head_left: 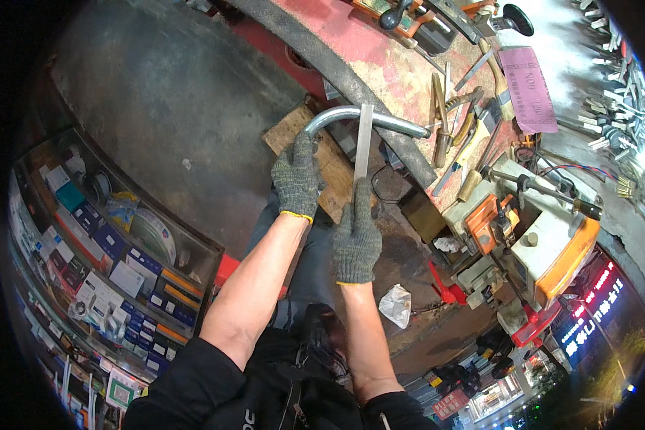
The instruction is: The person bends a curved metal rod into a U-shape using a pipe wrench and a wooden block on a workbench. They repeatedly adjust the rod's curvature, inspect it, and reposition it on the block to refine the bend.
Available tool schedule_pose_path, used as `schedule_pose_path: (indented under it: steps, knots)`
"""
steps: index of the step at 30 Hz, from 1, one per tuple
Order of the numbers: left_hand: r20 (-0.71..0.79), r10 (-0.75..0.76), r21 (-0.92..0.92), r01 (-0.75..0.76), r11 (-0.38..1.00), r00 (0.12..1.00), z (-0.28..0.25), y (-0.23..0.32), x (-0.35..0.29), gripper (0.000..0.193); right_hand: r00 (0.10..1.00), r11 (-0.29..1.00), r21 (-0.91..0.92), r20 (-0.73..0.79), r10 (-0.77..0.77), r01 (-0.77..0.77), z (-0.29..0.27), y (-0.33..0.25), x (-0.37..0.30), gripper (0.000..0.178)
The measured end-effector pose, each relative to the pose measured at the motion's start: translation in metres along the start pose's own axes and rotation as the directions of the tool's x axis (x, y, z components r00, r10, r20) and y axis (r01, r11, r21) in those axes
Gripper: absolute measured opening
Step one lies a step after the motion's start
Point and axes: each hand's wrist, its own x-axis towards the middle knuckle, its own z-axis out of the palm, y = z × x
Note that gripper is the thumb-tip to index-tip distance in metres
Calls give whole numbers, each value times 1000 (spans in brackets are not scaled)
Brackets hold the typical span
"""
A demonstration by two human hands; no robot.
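Observation:
My left hand [296, 180], in a dark grey-green knit glove, is closed round the curved end of a bent shiny metal tube [403, 125]. The tube's straight end reaches right, over the edge of the workbench. A flat metal file [363, 143] stands out from my gloved right hand [357, 240], whose fingers wrap its near end, hiding any handle. The file's far part crosses over the tube, just right of the bend; whether they touch I cannot tell. Below my hands a worn wooden board [283, 135] shows.
The stained workbench [351, 50] carries several hand tools [443, 136] and a pink paper [529, 89]. An orange and white machine [552, 261] stands on the right. Several keys [616, 115] hang at the far right. A glass display case [115, 265] with boxes lies on the left.

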Motion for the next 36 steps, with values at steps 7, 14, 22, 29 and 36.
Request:
schedule_pose_path:
  steps: [7,14,22,29,36]
  knots:
    - [5,260,41,-260,965,966,3,-3,2,41,968,982,69,-190,-163,179,-8,2,56,53]
    - [-20,129,31,-128,991,991,2,3,-6,44,997,998,-8,-58,-60,59,-9,-12,19,47]
    - [-13,124,0,-124,992,992,1,-2,1,42,989,990,-34,-45,-140,139,2,-7,9,49]
    - [-10,223,9,-223,975,975,4,-5,2,43,988,990,75,-102,-115,123,6,1,44,46]
    - [-7,82,72,-82,994,997,1,0,-7,47,999,999,-23,-24,-45,44,-9,-27,32,51]
